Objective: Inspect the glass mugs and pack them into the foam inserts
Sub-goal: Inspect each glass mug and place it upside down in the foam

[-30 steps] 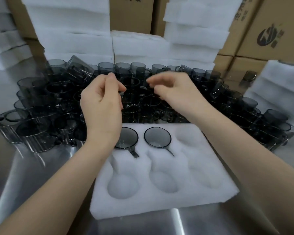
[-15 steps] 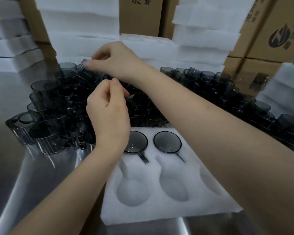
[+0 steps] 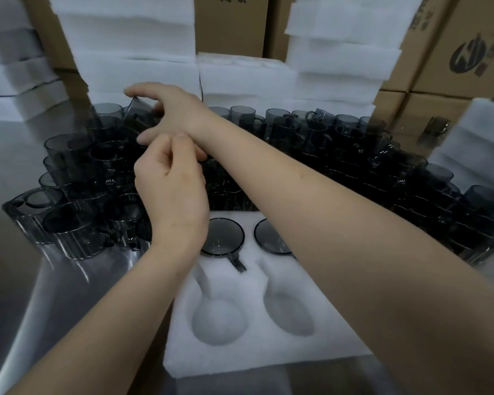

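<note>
The foam insert (image 3: 240, 354) lies on the steel table (image 3: 26, 295) at 6 o'clock. Two smoky glass mugs sit in its far pockets, one (image 3: 222, 238) just beside the left wrist and the other (image 3: 268, 238) partly hidden under the right forearm. The two near pockets (image 3: 220, 323) show bare foam. A dense crowd of loose glass mugs (image 3: 340, 143) stands across the table from 9 to 3 o'clock. The right hand (image 3: 180, 109) reaches across to 11 o'clock and grips a tilted mug (image 3: 136, 114) at the back of the crowd, fingers over its top edge and thumb below. The left hand (image 3: 171, 189) hovers at centre, fingers curled with thumb and forefinger pinched together. Whether it holds anything cannot be told. Stacks of white foam (image 3: 126, 38) rise at 12 o'clock, with cardboard boxes (image 3: 454, 52) at 2 o'clock.
</note>
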